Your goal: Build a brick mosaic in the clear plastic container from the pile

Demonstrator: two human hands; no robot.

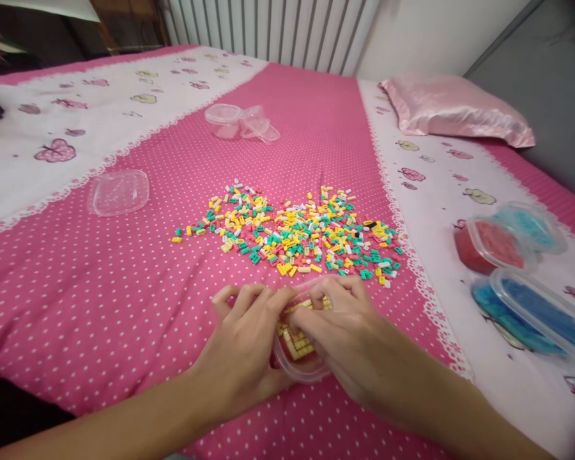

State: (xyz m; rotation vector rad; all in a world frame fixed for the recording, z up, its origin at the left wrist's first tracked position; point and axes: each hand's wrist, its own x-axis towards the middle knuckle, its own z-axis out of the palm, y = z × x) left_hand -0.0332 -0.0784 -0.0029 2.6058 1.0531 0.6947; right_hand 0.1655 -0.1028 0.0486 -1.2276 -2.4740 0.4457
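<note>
My left hand (242,342) is closed around the left side of a small clear plastic container (301,375), its fingers curled over the rim. Inside, pale yellow toy building bricks (301,348) lie in close rows. My right hand (357,335) reaches over the right side, thumb and curled fingers down among these bricks; whatever is between its fingertips is hidden. Just beyond both hands spreads a loose pile of small bricks (297,236) in yellow, green, pink and white, with a few black ones.
A clear lid (121,193) lies at left, and clear containers (225,118) stand farther back. On the right are containers of red (474,249), teal (531,227) and blue pieces (541,310). A pink pillow (455,108) rests on the dotted bedspread (172,319).
</note>
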